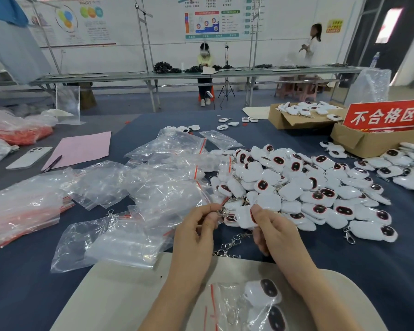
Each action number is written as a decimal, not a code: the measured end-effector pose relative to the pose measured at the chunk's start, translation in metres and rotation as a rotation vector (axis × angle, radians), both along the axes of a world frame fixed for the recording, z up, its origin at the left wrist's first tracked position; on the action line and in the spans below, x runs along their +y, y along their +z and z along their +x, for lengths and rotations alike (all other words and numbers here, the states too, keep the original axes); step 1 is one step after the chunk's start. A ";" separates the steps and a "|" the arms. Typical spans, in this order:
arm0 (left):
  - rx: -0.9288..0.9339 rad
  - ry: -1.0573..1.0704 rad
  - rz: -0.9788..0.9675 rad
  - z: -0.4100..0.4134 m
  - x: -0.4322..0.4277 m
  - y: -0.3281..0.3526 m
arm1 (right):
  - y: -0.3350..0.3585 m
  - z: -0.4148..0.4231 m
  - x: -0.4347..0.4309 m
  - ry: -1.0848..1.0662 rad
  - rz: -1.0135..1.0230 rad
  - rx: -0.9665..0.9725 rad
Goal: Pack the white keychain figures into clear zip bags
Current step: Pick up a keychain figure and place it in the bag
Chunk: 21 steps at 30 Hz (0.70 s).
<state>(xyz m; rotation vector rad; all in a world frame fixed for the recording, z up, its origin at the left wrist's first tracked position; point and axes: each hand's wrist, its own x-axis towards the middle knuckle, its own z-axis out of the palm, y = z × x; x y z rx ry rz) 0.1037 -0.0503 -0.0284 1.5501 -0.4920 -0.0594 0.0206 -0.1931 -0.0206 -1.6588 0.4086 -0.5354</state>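
The right hand (273, 231) grips a white keychain figure (243, 219) by its edge, and the left hand (196, 232) pinches a metal clasp (222, 212) right beside it. A big pile of figures (308, 187) sits just past the right hand, with loose clear zip bags (158, 187) spread out beyond the left.

zip bags (153, 177) left | keychain figures (304, 187) right | phone (29, 157) far left

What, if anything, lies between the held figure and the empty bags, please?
Nothing visible does. The figure, gripped by the right hand, with the left hand pinching its clasp, sits right beside the loose bags.
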 end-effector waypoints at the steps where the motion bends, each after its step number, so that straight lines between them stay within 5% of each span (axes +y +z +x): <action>1: -0.001 -0.003 0.002 0.000 0.000 0.000 | 0.000 0.000 0.000 -0.002 0.008 0.010; 7: 0.028 -0.034 -0.063 0.002 0.000 -0.001 | 0.003 -0.001 0.000 0.068 0.076 -0.037; 13: 0.206 -0.289 -0.127 0.003 0.000 -0.005 | 0.005 -0.002 0.004 0.209 0.049 -0.012; 21: 0.121 -0.377 -0.059 0.001 0.006 -0.005 | 0.008 -0.008 0.008 0.205 0.117 -0.103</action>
